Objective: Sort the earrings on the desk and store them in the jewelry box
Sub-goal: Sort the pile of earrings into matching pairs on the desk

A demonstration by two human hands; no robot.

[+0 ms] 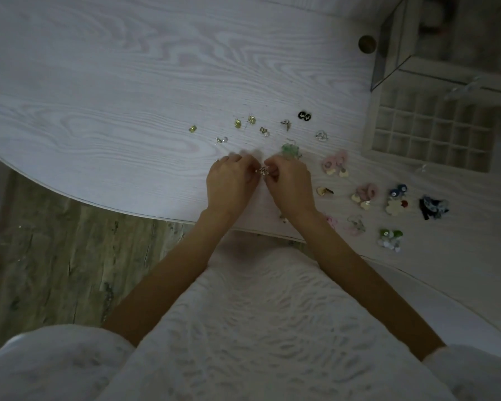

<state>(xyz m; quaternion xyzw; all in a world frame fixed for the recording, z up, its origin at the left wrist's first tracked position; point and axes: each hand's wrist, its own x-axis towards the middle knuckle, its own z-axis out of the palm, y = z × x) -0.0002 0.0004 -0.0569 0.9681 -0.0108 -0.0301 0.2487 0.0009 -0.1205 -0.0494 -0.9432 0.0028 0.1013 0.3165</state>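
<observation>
My left hand [232, 183] and my right hand [289, 183] meet over the white desk [99, 96], fingertips pinched together on a small silvery earring [263, 171]. Several earrings lie scattered beyond and to the right: yellow-green studs [237, 123], a black pair [305, 116], a green cluster [290, 149], pink hoops [334, 163], a white flower [394, 207], dark blue bows [433, 207]. The jewelry box [434, 131] with its grid of small compartments stands open at the right.
A clear lid or case [394, 44] rises behind the box. A round brown knob [367, 44] sits left of it. The desk's curved front edge [128, 211] runs near my wrists, with wood floor [55, 256] below left.
</observation>
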